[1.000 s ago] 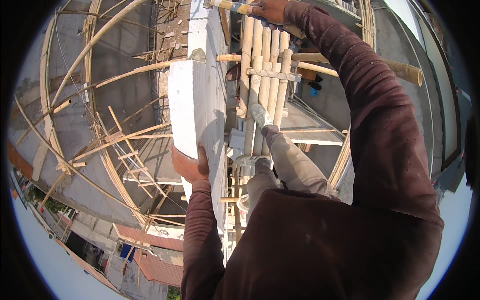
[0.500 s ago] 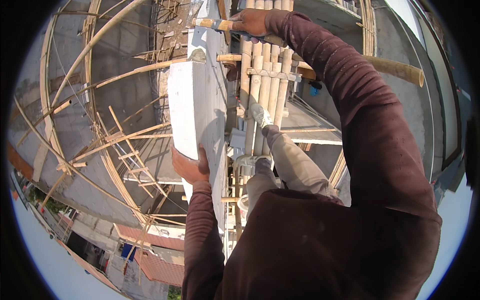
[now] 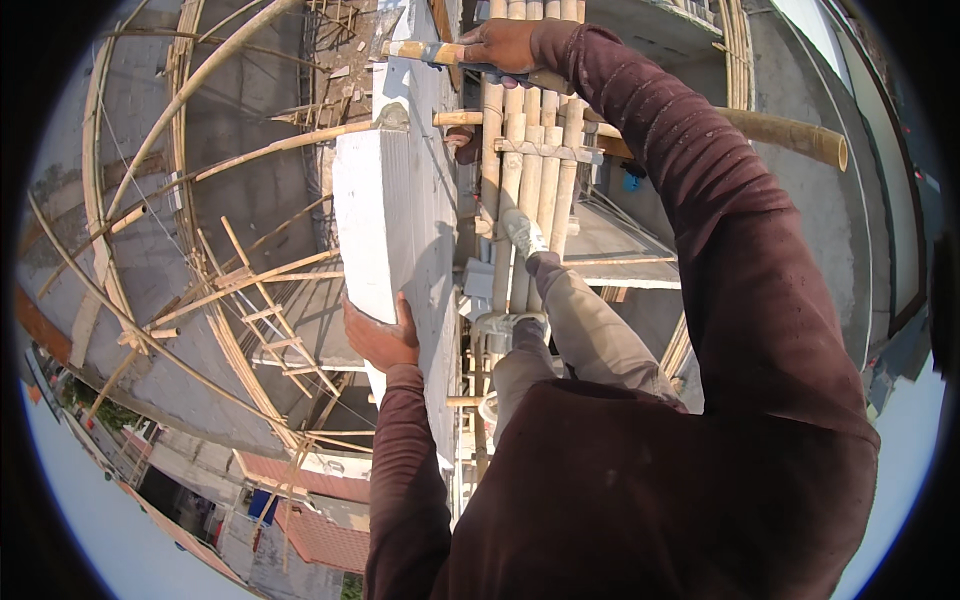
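My left hand [image 3: 380,338] is wrapped round the near part of a long white building block [image 3: 362,220], with the thumb on its right side. The block stands along the top of a white wall [image 3: 430,270]. Just past its far end sits a dab of grey mortar [image 3: 393,116]. My right hand [image 3: 502,48] is closed on a long, narrow, wood-coloured tool [image 3: 425,51] with grey patches. That tool reaches left over the wall beyond the mortar; its exact kind I cannot make out.
Right of the wall, my feet stand on a walkway of lashed bamboo poles [image 3: 528,190], high above lower floors. A thick bamboo pole [image 3: 790,138] juts out at the right. Bamboo scaffolding [image 3: 255,290] fills the left side, with tiled roofs [image 3: 320,535] far below.
The view has shifted slightly. The block's far end appears a little nearer to me. Both hands keep their grip in about the same places.
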{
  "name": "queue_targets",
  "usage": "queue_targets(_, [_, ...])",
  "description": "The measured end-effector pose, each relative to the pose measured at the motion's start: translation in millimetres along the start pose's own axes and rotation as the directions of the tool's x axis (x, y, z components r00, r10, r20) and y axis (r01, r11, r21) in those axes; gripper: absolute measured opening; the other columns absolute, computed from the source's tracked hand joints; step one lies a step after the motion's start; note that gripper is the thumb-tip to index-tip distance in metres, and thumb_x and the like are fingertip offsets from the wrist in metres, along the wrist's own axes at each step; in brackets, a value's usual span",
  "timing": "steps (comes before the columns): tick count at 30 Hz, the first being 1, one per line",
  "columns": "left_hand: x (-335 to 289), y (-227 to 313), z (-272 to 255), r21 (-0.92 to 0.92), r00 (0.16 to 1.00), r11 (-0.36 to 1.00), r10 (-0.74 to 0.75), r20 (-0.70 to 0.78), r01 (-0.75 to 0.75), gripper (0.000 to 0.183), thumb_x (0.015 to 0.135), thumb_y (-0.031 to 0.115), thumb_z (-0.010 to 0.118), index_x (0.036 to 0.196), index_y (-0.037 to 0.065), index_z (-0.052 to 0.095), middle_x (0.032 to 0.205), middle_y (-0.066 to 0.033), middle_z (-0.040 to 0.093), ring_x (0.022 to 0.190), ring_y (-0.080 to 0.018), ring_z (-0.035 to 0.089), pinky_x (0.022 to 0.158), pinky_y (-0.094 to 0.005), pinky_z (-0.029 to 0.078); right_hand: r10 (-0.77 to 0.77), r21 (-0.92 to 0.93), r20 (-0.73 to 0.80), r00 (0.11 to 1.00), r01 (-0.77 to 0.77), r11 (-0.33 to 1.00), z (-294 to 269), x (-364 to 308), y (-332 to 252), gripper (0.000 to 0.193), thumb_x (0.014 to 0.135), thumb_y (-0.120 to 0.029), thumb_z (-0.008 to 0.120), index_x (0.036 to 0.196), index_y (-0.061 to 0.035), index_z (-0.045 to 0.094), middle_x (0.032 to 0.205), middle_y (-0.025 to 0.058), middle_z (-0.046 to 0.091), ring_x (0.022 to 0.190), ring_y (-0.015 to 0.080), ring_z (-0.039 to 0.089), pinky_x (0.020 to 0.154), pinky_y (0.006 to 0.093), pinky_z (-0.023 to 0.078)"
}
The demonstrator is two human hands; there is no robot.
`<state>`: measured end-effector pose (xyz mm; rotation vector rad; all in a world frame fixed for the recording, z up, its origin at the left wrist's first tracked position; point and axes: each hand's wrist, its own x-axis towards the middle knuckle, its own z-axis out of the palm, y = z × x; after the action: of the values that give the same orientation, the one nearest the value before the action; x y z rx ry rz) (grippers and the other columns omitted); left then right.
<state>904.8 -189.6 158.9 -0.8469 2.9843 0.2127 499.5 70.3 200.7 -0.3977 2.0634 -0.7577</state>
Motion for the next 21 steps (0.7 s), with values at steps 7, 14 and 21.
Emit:
queue_targets(7, [1.2, 2.4, -2.1, 0.008, 1.0, 1.0, -0.009, 0.02, 0.009, 0.099, 0.082, 0.057, 0.071, 0.148, -0.007, 0.033, 0.141, -0.0261, 0.047, 0.131, -0.0414, 0.045, 0.109, -0.0499, 0.035, 0.017, -0.202, 0.181, 0.983, 0.021, 0.979, 70.0, 11.7, 8.7, 0.047, 0.102, -0.043, 0.048, 0.132, -0.0093, 0.06, 0.076, 0.0052, 0.069, 0.063, 0.0164, 0.064, 0.064, 0.0349, 0.051])
queue_targets(14, [-0.7, -0.5, 2.1, 0.022, 1.0, 0.999, 0.027, -0.008, -0.027, 0.096, 0.083, 0.055, 0.07, 0.145, -0.009, 0.035, 0.14, -0.027, 0.048, 0.129, -0.0415, 0.047, 0.108, -0.049, 0.037, -0.038, 0.063, -0.008, 0.999, 0.038, 0.997, 15.8, 9.1, 13.3, 0.049, 0.105, -0.04, 0.049, 0.142, -0.0092, 0.052, 0.068, 0.0036, 0.062, 0.047, 0.0118, 0.056, 0.046, 0.0272, 0.049])
queue_targets(21, [3.6, 4.8, -3.9, -0.04, 0.999, 0.999, 0.025, 0.024, -0.024, 0.095, 0.084, 0.052, 0.07, 0.146, -0.009, 0.033, 0.14, -0.0285, 0.047, 0.13, -0.043, 0.046, 0.109, -0.0507, 0.036, -0.025, -0.406, 0.178, 0.984, 0.097, 0.909, 67.9, 42.2, 23.2, 0.051, 0.105, -0.042, 0.047, 0.143, -0.0085, 0.052, 0.087, 0.0085, 0.07, 0.061, 0.0166, 0.065, 0.066, 0.0327, 0.055])
